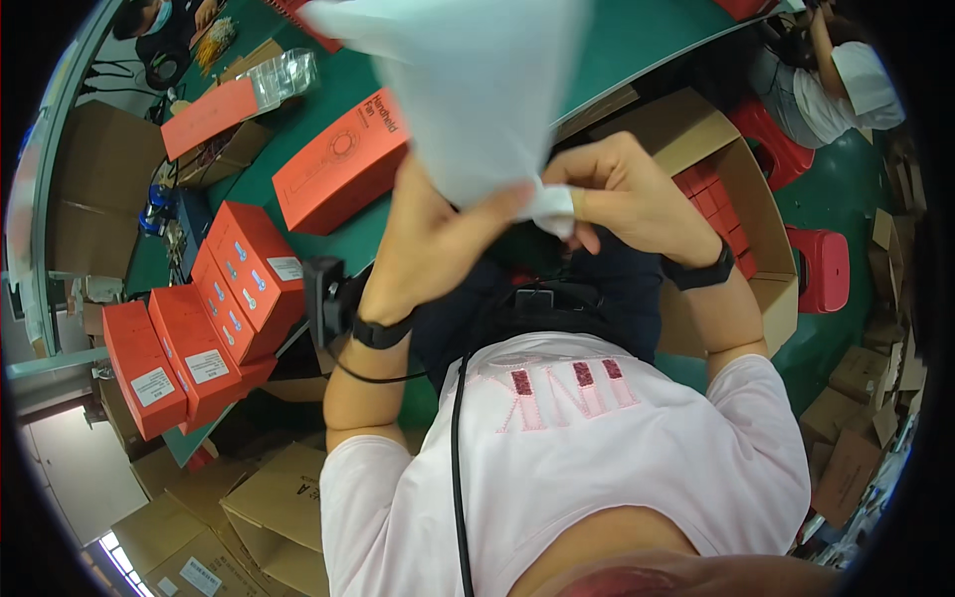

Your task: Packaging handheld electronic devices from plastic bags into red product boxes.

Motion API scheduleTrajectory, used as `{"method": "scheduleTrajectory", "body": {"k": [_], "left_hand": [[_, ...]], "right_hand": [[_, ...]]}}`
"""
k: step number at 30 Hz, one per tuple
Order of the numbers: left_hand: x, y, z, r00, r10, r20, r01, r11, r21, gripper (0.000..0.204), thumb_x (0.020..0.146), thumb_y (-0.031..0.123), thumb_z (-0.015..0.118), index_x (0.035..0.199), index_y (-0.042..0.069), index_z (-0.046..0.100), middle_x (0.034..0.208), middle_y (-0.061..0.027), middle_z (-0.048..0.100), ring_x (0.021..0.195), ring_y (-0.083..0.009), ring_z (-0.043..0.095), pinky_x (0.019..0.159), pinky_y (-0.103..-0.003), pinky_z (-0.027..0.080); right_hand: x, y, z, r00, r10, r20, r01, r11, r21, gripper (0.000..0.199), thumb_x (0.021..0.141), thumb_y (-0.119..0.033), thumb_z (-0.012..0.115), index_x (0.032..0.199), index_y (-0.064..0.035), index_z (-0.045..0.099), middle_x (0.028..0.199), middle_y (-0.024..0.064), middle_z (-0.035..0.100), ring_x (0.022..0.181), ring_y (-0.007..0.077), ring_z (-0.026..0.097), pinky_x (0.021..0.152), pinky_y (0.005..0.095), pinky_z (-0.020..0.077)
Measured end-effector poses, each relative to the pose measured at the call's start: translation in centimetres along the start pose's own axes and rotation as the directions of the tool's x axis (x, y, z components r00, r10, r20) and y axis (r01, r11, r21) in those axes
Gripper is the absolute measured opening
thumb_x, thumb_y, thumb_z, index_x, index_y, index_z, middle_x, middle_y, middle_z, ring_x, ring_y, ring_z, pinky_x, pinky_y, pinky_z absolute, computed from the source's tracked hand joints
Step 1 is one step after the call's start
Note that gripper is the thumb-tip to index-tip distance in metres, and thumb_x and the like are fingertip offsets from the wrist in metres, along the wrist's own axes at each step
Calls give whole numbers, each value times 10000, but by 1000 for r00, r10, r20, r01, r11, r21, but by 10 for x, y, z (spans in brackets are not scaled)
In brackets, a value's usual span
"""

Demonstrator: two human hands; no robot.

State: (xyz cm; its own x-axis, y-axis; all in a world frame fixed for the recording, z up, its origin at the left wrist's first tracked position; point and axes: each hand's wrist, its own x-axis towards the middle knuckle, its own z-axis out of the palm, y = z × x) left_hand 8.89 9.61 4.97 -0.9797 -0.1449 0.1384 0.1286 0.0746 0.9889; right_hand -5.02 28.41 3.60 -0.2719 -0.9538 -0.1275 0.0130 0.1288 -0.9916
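Soft, cloudy-white bag [477,95], wide above, crumpled below, in the pinching fingers [597,205] of left hand [428,239] and right hand [642,199]

White bag [468,109] — smooth, apparently plastic; long orange box [338,164] — smooth card; open carton [686,124], matt cardboard; red stool [824,271], smooth plastic

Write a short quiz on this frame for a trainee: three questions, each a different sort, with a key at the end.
1. What do the left hand and right hand hold between them?
2. True or false: the open carton on the right contains small red boxes.
3. Where does the long red box nearest the left hand lie?
a) on a red stool
b) on the green tabletop
c) inside the open carton

Key: 1. white wrapping, partly blurred; 2. true; 3. b.
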Motion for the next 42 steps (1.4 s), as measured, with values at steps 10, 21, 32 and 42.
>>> {"method": "scheduleTrajectory", "body": {"k": [10,21,32,42], "left_hand": [[-14,17,-12,912,117,394,-411,239,880,173,826,81,613,978,50,537,915,-86,550,826,-254,601,687,-356,537],[27,-29,-95,897,438,-59,-54,240,969,1147,677,361,925,1573,23,294,1437,-238,511,1351,-449,441,1106,-562,376],[25,-61,-103,967,168,-189,133,300,945,1018,640,479,912,1461,27,514,1363,-125,605,1264,-336,520,1140,-624,301],[26,-64,-102,970,169,-177,126,275,953,1015,636,462,920,1458,26,512,1366,-129,591,1265,-337,517,1141,-632,301]], "right_hand": [[6,33,-34,929,227,293,-346,814,467,741,800,-278,810,1404,62,548,1229,131,688,1046,182,673,889,301,536],[125,-139,-54,970,237,59,-41,397,-917,496,775,-264,787,1136,59,676,976,205,728,904,282,703,791,354,555],[194,-94,-44,903,208,377,276,392,-878,562,763,-336,760,1146,68,680,1030,258,721,913,379,687,786,437,545],[227,48,-39,876,-483,7,193,337,-921,526,1019,-486,511,1131,-6,695,1105,202,683,1032,335,631,894,431,497]]}}
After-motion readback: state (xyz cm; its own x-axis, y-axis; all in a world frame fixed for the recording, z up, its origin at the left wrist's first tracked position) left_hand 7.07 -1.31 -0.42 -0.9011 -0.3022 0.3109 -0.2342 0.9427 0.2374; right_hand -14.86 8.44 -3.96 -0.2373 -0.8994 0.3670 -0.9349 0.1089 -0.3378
